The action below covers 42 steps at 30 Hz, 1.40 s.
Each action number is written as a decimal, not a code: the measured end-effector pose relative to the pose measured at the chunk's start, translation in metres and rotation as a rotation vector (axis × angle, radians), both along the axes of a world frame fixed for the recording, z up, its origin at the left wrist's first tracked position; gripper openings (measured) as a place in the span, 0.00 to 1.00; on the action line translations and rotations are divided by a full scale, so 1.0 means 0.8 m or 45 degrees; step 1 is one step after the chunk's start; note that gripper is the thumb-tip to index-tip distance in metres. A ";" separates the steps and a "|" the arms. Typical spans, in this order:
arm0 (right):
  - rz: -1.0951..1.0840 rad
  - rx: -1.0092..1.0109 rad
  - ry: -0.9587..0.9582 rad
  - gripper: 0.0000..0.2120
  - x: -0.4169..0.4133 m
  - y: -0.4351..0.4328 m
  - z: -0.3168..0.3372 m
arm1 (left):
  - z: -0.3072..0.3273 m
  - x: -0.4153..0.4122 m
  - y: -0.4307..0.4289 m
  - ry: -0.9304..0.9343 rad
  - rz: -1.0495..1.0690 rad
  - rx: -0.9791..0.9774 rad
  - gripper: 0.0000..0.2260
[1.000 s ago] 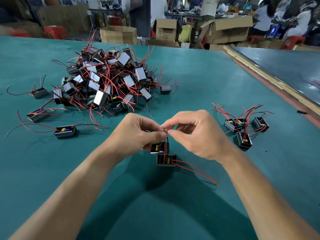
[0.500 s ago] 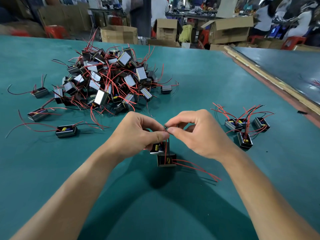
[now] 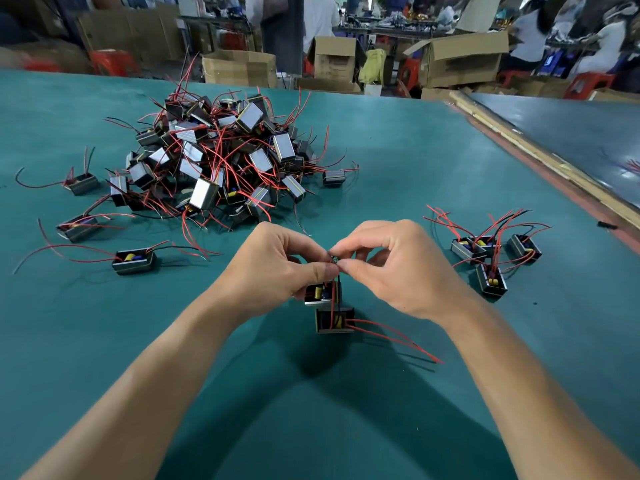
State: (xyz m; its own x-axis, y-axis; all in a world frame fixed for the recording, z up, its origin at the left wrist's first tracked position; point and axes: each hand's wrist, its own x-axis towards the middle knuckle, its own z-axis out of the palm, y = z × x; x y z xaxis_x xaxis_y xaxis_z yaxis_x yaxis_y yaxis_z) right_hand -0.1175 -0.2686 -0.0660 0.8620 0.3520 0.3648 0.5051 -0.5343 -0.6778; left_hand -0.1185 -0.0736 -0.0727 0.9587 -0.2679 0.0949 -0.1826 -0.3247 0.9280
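Pinching seemingly twisted red-black wire ends [image 3: 334,260], left hand [image 3: 273,268] and right hand [image 3: 398,268] fingers [image 3: 323,270] meet above two black boxes [image 3: 334,322]

Left hand [image 3: 277,268] and right hand [image 3: 398,268] hide the wires' [image 3: 333,303] ends

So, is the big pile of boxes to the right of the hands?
No, the big pile lies on the left; only a small group sits right.

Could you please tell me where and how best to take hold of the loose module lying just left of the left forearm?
Probably pinch the module from above across its two long side walls. It lies flat on the table, open face up, and its wires leave from the short ends, so the long sides look free.
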 end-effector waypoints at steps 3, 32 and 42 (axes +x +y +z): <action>-0.006 -0.031 -0.047 0.05 0.000 0.000 0.002 | 0.001 -0.002 -0.002 -0.028 0.005 0.019 0.04; -0.019 0.029 0.073 0.10 0.003 -0.003 0.003 | 0.003 0.002 -0.005 0.204 -0.029 -0.073 0.07; 0.015 0.069 0.031 0.04 0.001 -0.003 0.003 | -0.001 0.004 0.000 0.178 -0.089 -0.106 0.07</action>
